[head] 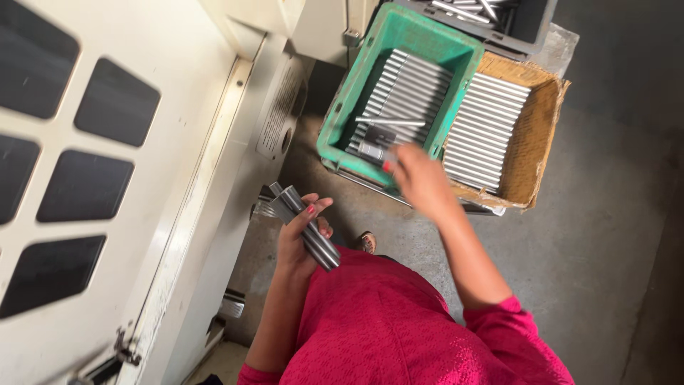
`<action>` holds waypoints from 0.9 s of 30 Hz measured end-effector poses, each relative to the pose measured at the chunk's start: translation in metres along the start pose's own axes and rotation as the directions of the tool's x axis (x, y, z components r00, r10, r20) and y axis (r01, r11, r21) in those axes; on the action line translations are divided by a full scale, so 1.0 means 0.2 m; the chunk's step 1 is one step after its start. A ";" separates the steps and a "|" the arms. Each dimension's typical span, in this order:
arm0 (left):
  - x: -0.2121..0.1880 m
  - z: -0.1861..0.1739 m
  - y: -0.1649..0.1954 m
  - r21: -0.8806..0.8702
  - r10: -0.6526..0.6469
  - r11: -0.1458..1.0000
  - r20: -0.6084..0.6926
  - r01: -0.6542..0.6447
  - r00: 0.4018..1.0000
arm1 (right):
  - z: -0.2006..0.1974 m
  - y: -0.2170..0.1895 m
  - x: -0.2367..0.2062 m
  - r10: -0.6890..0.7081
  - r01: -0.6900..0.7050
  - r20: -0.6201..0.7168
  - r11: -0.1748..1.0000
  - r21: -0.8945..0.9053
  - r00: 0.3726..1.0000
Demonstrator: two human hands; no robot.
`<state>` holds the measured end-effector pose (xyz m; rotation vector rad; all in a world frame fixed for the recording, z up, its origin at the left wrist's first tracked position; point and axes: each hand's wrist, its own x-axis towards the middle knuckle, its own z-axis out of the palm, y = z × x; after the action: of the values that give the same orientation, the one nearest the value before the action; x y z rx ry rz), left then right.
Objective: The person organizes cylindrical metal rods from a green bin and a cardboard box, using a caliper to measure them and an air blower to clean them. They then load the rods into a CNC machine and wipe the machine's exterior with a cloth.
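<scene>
My left hand (303, 232) grips a bundle of grey metal rods (308, 227), held slanted in front of my red top. My right hand (420, 178) reaches over the near edge of a green plastic crate (342, 107) and holds a short metal rod (373, 151) at its fingertips; the hand is blurred. Rows of metal rods (410, 93) lie side by side inside the crate, and one loose rod (390, 122) lies across them.
A cardboard box (538, 135) packed with metal rods stands right of the crate. A dark bin (531, 28) with more rods sits behind. A cream machine door with dark windows (107, 164) fills the left. Grey concrete floor (605, 235) lies to the right.
</scene>
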<state>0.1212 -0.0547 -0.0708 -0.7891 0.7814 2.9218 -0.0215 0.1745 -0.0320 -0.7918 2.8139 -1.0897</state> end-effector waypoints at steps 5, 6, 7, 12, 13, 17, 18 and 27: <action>0.20 -0.01 0.07 -0.050 -0.001 0.999 -0.003 0.001 1.000 | 0.11 0.27 0.34 0.087 -0.026 0.147 0.928 -0.371 0.985; 0.25 0.00 0.10 -0.056 0.004 0.998 0.001 -0.004 1.000 | 0.14 0.31 0.38 0.020 0.031 0.119 0.910 -0.414 0.993; 0.29 0.01 0.12 -0.063 0.005 0.998 -0.003 -0.005 1.000 | 0.17 0.34 0.40 -0.043 0.084 0.101 0.887 -0.454 0.994; 0.50 0.12 0.24 0.004 -0.012 1.000 0.017 0.012 1.000 | 0.23 0.46 0.43 -0.087 0.140 0.124 0.835 -0.532 0.989; 0.54 0.13 0.26 0.028 -0.009 1.000 0.027 0.008 1.000 | 0.23 0.47 0.43 -0.054 0.121 0.141 0.844 -0.523 0.988; 0.70 0.15 0.30 0.062 -0.063 0.996 0.100 0.057 0.993 | 0.22 0.54 0.50 0.214 -0.088 0.225 0.881 -0.465 0.951; 0.74 0.15 0.30 0.098 -0.064 0.994 0.100 0.054 0.993 | 0.22 0.56 0.52 0.233 -0.109 0.227 0.885 -0.452 0.946; 0.96 0.31 0.25 0.254 -0.308 0.927 0.092 0.277 0.947 | 0.19 0.50 0.49 0.269 -0.153 0.197 0.874 -0.461 0.943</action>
<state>-0.0834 -0.0900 -0.0924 -0.6240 0.8929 2.5263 -0.1443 0.1676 -0.1093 -0.5646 2.8563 -0.2887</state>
